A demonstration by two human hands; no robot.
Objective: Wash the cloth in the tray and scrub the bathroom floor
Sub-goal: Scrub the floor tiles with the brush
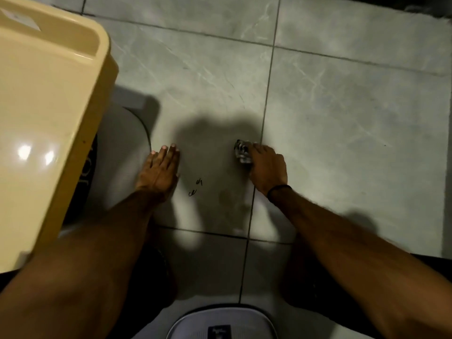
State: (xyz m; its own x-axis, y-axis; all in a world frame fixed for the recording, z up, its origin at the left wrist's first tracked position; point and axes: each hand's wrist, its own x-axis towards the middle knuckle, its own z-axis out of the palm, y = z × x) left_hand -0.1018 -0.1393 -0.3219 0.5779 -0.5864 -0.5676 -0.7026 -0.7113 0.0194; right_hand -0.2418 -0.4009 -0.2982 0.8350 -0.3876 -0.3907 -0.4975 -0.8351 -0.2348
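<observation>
The grey marbled floor tiles [342, 106] fill most of the view. My right hand [267, 168] presses a small wadded cloth [242, 152], grey and white, onto the floor beside a grout line. My left hand [159, 171] lies flat on the tile, fingers together, holding nothing. A few dark marks [195, 187] show on the tile between my hands. A cream plastic tray [49, 118] stands at the left; I cannot see anything inside it from here.
A round grey object with a dark base [122, 148] sits under the tray's right edge. A dark mat edge [415, 11] lies at the far right top. A white and black device [220, 324] shows at the bottom centre, between my knees.
</observation>
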